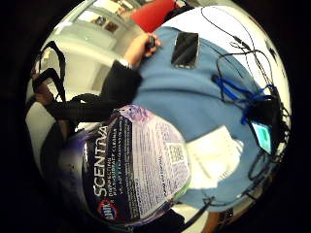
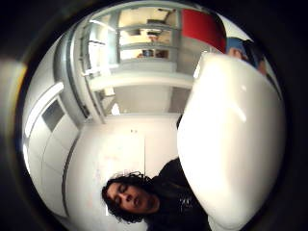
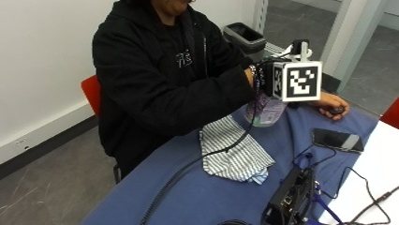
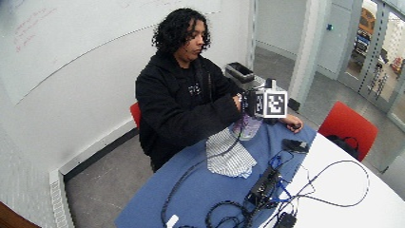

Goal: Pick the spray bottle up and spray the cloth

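Spray bottle [image 3: 265,111]: lifted off the surface [image 3: 205,197], beside the cloth.
Right hand [image 3: 265,80]: grip wrapped round the bottle's upper part.
Cloth [image 3: 233,150]: striped, crumpled, lying on the blue surface.
Phone [image 3: 337,139]: near the bare hand [image 3: 329,104].

Close against my palm a big, smooth white rounded shape [image 2: 231,144] takes up one whole side of what I see; I can't tell what part of what it is. Beside it are my dark curly hair [image 2: 126,185] and black top [image 2: 175,192], with a white wall [image 2: 120,149] and glazed partitions [image 2: 139,43] behind me.
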